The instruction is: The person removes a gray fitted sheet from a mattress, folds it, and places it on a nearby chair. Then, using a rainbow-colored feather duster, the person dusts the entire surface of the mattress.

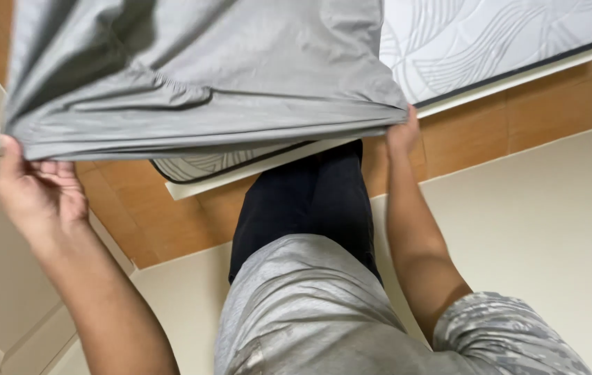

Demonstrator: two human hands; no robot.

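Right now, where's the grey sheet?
In the head view the grey sheet fills the upper left, stretched between the left hand and the right hand, draped over the corner of the white quilted mattress.

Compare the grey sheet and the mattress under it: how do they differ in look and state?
The grey sheet is plain, smooth and creased; the mattress is white with a quilted wavy pattern and dark edge piping. The sheet is lifted and stretched between the left hand and right hand; the mattress lies flat. Both meet at the mattress corner.
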